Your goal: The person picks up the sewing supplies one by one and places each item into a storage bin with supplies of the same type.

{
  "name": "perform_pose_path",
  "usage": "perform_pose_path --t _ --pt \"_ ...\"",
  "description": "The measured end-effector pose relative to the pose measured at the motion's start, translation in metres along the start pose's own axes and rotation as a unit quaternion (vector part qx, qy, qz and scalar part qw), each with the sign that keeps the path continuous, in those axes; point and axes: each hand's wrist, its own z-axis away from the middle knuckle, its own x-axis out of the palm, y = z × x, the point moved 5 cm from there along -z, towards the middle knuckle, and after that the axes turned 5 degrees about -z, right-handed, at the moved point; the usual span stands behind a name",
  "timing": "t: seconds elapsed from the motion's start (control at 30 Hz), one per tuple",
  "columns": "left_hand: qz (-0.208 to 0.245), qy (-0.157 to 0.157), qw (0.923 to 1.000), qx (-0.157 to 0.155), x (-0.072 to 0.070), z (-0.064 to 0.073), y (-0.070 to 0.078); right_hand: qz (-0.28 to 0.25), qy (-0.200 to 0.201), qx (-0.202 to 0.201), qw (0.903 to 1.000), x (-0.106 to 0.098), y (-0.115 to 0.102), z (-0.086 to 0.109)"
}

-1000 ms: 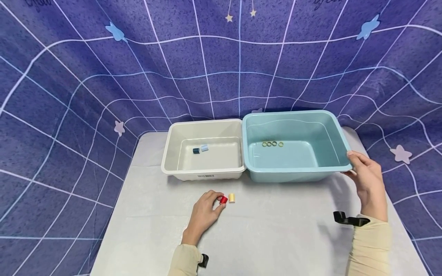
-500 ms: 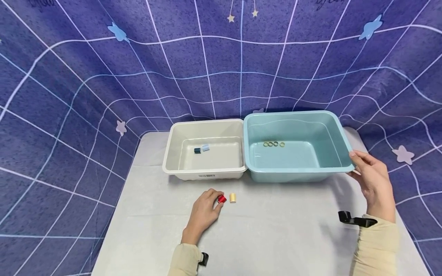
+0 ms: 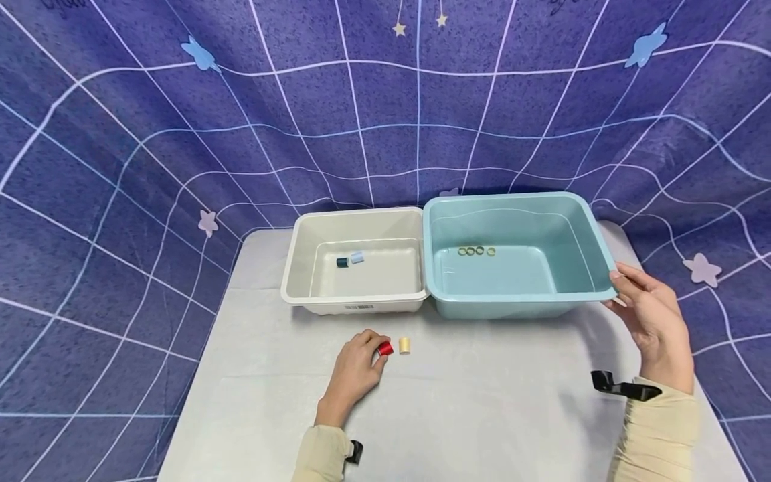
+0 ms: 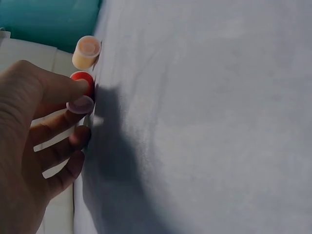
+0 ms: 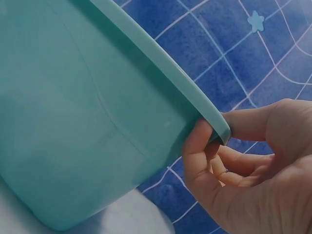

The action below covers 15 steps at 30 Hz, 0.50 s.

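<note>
My left hand (image 3: 352, 373) pinches the red spool (image 3: 386, 348) (partly hidden in my grasp), just left of the yellow spool (image 3: 405, 346), nearer than the white bin (image 3: 325, 303); my right hand (image 3: 653, 321) grips the teal bin (image 3: 500, 308) at its near right corner.

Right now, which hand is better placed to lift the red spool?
Probably the left hand: it pinches the red spool, while the right hand, farther away, holds the blue tub by its rim.

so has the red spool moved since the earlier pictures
Yes, slightly: in the head view, the red spool, pinched in the left hand, has shifted left, away from the unmoved yellow spool.
</note>
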Motion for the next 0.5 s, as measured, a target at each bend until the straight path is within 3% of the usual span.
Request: perform_pose_path --t 0.27,0.5 --pt "-0.001 -0.017 0.9997 -0.015 -0.0003 -0.0002 0.0001 -0.014 -0.008 0.0 0.9999 0.0014 0.0009 0.001" --pt "0.001 0.003 1.0 -0.003 -0.0064 -0.0005 0.0029 0.017 -0.004 -0.01 0.9998 0.0015 0.0017 0.002"
